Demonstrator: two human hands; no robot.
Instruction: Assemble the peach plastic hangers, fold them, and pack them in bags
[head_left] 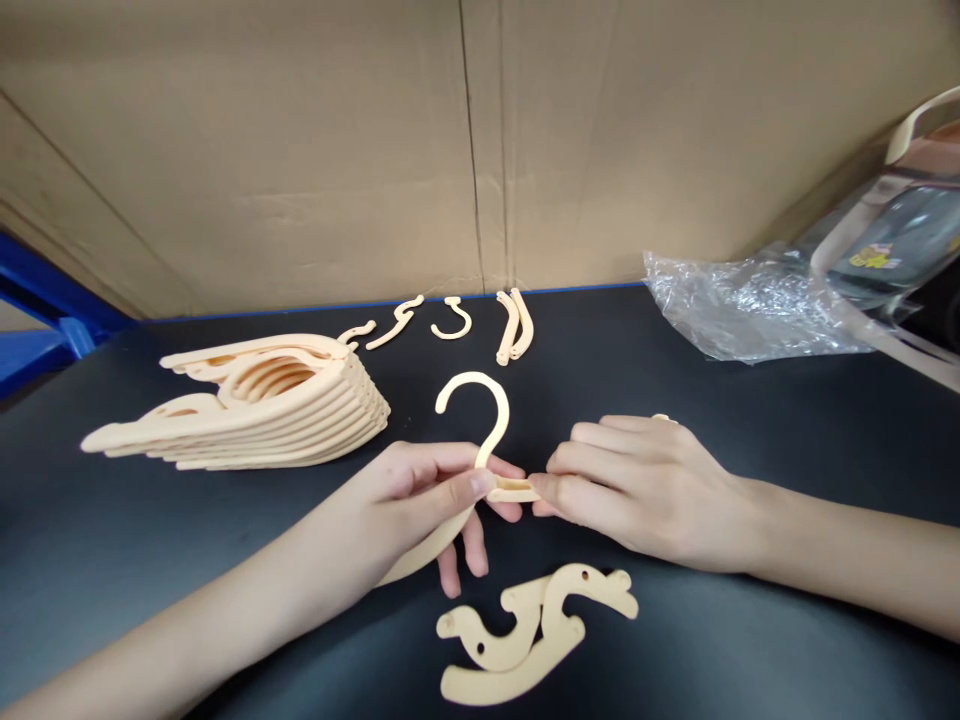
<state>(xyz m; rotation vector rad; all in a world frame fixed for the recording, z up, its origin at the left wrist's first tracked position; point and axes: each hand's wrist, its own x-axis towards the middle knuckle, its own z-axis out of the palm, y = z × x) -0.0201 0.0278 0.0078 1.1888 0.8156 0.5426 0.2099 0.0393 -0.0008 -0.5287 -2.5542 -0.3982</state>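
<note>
Work in hand looks like an assembly step near the middle of the bench (795, 410). L = left hand (431, 490), closed w/ thumb on top and fingers under, clamped on the stem of the hook piece (474, 405), whose hook stands up and curls toward the far edge. A curved arm (420, 552) runs from the same grip down toward the front-left. R = right hand (637, 490), fingertips pinched together on the slotted end (514, 490), which touches the hook stem. Whether it's fully seated I can't tell. My guess: the hook is being joined to the arm at that slot. The next move would need the stem square to the slot, L steady, and a short firm push from R w/o twisting. Loose parts (536, 640) lie overlapped just in front of both hands, near the front edge. Stack of hangers (255, 405) is at the left side, small parts (452, 320) in a row along the far edge, plastic bag (750, 305) at the far-right corner, cardboard wall (480, 150) behind.
</note>
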